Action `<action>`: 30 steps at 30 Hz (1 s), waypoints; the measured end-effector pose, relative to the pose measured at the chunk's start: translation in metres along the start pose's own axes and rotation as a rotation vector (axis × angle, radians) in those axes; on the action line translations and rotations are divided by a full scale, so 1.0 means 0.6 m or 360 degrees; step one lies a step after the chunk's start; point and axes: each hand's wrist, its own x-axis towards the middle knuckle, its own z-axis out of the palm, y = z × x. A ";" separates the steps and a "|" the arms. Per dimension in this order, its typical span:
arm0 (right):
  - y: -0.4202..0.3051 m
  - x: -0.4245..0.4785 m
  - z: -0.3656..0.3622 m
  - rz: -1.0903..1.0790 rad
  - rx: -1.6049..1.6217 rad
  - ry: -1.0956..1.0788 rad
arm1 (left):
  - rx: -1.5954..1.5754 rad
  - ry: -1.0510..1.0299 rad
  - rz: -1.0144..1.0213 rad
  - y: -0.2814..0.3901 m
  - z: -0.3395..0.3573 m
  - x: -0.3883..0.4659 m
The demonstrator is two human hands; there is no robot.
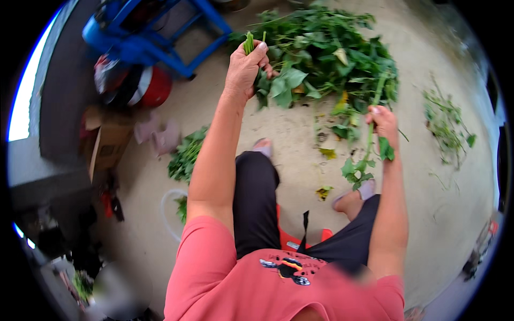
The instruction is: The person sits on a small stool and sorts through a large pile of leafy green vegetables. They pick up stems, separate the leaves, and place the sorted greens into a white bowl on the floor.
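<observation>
My left hand [248, 68] grips a bunch of green leafy stems [249, 43]; the cut ends stick up past the thumb and broad leaves [288, 82] hang below the fingers. In my right hand [383, 122] is a long green vine [379, 90], pinched between thumb and fingers. Its lower end carries small leaves [355, 170] that dangle above my foot. Beyond both hands a large heap of leafy vines [325, 48] lies on the concrete floor. The vine's upper end overlaps the heap's right side in view.
A smaller pile of greens [186, 154] lies left of my leg. Thin stripped stems [447, 120] are scattered at right. At left stand a blue metal frame [168, 52], a red container [156, 86], a cardboard box [108, 144] and pink shoes [162, 136]. Under me is a red seat [287, 236].
</observation>
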 end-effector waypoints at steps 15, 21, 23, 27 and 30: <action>0.021 0.032 0.073 -0.0057 0.0177 0.0040 | 0.2641 0.0226 -0.0955 -0.163 -0.663 -0.260; 0.016 0.029 0.098 -0.0093 0.0143 0.0215 | 0.3244 0.0398 -0.0996 -0.232 -0.695 -0.293; 0.031 0.030 0.089 -0.0126 0.0129 0.0293 | 0.3283 0.0455 -0.1112 -0.306 -0.706 -0.329; 0.022 0.033 0.091 -0.0062 0.0301 0.0256 | 0.2886 -0.0048 -0.1330 -0.351 -0.685 -0.282; 0.014 0.026 0.079 -0.0123 0.0348 0.0259 | 0.2565 0.0073 -0.0694 -0.276 -0.529 -0.145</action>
